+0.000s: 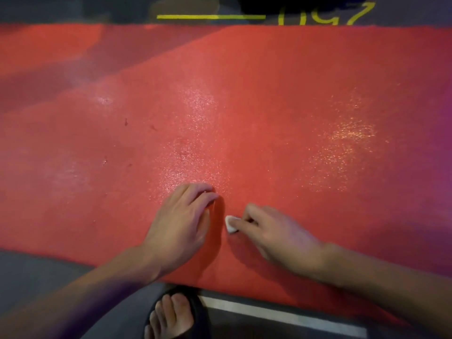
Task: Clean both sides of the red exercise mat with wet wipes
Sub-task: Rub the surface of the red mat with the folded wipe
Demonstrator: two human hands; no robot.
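Down at the bottom edge, my foot [172,316] in a black sandal [198,311] sits on the grey floor [36,272], just below my left wrist, with a white painted line [281,314] running off under my right forearm. Left hand [179,223] now, fingers straight and together, pressing flat on the red exercise mat [269,94]. Right hand [276,233] sits just beside it, fingers curled, pinching a small folded wet wipe [230,224] against the mat between my 2 hands. Beyond both hands the mat stretches wide, glistening in patches. Past its far edge, yellow floor markings [210,17].
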